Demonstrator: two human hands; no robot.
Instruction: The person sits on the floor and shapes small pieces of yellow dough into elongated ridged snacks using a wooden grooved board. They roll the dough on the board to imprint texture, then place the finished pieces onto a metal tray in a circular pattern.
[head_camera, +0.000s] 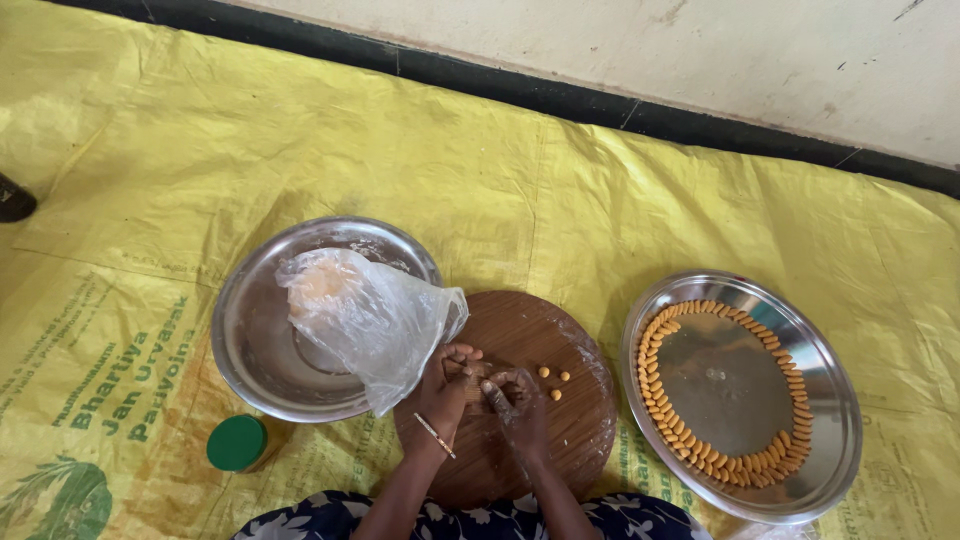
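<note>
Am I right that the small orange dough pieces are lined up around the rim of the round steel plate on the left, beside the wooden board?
Not quite. The head view shows the small orange dough pieces lining the round steel plate on the right of the wooden board. The steel plate on the left holds a clear plastic bag instead.

Both hands (485, 392) on round wooden board (560, 350), dough balls (553, 380) beside

Bright, even daylight — soft shadows, mild glare on the steel plate (826, 400) — sharp focus.
</note>
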